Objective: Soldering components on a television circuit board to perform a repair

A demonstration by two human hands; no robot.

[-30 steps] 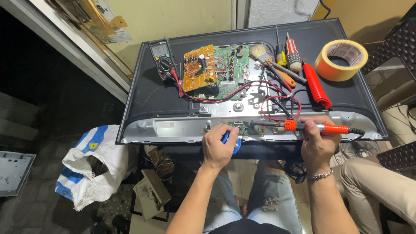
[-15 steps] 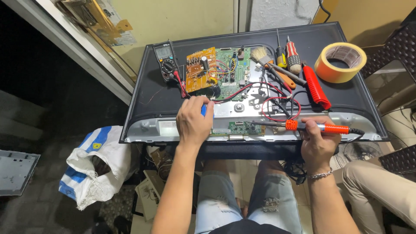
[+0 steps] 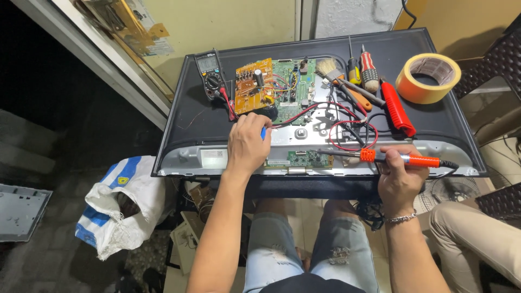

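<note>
An opened flat-panel screen (image 3: 206,125) lies back-up across my lap with an orange circuit board (image 3: 253,87) and a green circuit board (image 3: 290,87) exposed. My left hand (image 3: 247,144) rests on the metal chassis just below the orange board, closed around a small blue object (image 3: 264,133). My right hand (image 3: 399,173) grips an orange-handled soldering iron (image 3: 401,158) at the panel's near edge. Its tip points left toward a small green strip board (image 3: 304,159).
A black multimeter (image 3: 210,76) with red leads sits at the panel's far left. A brush (image 3: 331,73), screwdrivers (image 3: 366,68), a red-handled tool (image 3: 397,108) and a yellow tape roll (image 3: 429,78) lie at the far right. A white and blue sack (image 3: 119,206) sits on the floor at left. Another person's knee (image 3: 477,233) is at right.
My left hand moved from the panel's near edge up toward the orange board, carrying the blue object. My right hand and the soldering iron stayed put.
</note>
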